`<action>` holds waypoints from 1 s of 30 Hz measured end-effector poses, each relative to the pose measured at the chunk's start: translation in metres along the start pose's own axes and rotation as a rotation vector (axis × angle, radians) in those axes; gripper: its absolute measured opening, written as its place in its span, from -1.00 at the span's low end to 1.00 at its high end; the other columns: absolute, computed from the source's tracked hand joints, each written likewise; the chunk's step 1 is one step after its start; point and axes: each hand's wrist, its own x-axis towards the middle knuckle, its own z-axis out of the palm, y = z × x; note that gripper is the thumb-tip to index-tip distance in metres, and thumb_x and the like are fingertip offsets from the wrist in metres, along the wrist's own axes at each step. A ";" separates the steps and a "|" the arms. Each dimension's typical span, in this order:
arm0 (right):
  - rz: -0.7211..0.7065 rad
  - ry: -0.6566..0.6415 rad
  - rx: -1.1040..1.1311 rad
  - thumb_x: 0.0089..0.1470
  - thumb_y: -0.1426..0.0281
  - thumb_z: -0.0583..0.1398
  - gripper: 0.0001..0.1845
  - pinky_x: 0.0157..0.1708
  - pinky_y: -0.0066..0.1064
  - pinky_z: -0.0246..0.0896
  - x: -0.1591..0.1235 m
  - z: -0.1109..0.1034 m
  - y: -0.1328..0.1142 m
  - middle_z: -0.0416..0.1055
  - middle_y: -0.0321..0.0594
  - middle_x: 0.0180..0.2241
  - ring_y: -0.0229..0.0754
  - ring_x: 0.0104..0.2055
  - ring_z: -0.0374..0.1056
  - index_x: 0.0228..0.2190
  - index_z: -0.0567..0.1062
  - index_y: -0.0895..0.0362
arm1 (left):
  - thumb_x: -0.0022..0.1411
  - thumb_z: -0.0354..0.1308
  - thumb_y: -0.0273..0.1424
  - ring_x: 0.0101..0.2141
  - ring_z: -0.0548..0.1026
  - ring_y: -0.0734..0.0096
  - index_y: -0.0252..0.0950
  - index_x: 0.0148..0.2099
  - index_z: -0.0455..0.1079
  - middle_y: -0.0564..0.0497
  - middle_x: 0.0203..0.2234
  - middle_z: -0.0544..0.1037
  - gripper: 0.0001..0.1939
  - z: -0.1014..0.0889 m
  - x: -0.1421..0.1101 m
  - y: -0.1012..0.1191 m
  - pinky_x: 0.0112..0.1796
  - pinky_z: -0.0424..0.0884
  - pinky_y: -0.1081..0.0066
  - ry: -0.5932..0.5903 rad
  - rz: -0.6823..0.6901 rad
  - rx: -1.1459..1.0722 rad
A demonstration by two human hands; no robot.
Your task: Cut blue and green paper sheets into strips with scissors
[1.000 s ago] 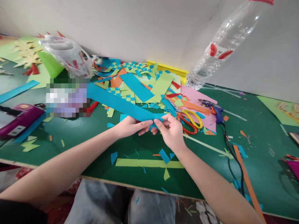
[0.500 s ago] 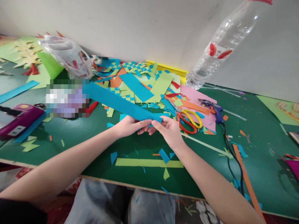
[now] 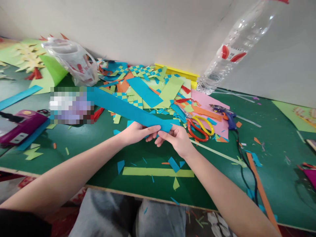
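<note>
Right hand [image 3: 179,140] pinches flat, oblong blue paper [image 3: 128,110].

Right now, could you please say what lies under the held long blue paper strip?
Under the strip, curled fingers of the left hand and right hand and part of another blue paper piece show; the rest is covered.

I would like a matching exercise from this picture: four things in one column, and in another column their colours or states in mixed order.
1. long blue paper strip
2. scissors
3. glue gun
4. plastic bottle

A. transparent
B. red and yellow at the handles
C. held by left hand and right hand
D. with a black cord

Pairs: 1-C, 2-B, 3-D, 4-A
</note>
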 end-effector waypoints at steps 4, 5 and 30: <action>0.018 -0.004 0.012 -0.04 0.12 0.31 -0.68 -0.38 -0.27 0.51 0.001 -0.001 0.001 0.56 -0.24 -0.48 -0.19 -0.47 0.50 -0.39 0.52 0.13 | 0.31 0.03 -0.16 -0.61 0.31 0.57 -0.34 -0.47 0.31 0.06 -0.64 0.38 -0.60 -0.001 0.001 -0.001 -0.55 0.24 0.51 -0.001 0.040 0.040; 0.019 -0.003 0.016 -0.04 0.13 0.31 -0.69 -0.38 -0.27 0.51 0.001 -0.001 0.001 0.56 -0.24 -0.49 -0.19 -0.47 0.50 -0.40 0.51 0.13 | 0.31 0.03 -0.16 -0.61 0.30 0.57 -0.34 -0.47 0.30 0.07 -0.64 0.37 -0.60 -0.001 0.001 -0.001 -0.55 0.24 0.52 0.003 0.045 0.046; -0.047 0.107 0.105 0.07 0.38 0.24 -0.86 -0.55 -0.45 0.23 0.003 -0.012 0.001 0.42 -0.41 -0.68 -0.35 -0.65 0.29 -0.50 0.43 0.12 | 0.31 0.03 -0.18 -0.75 0.17 0.60 -0.29 -0.70 0.19 0.12 -0.84 0.15 -0.44 -0.030 0.013 -0.005 -0.64 0.20 0.52 0.786 0.044 -0.245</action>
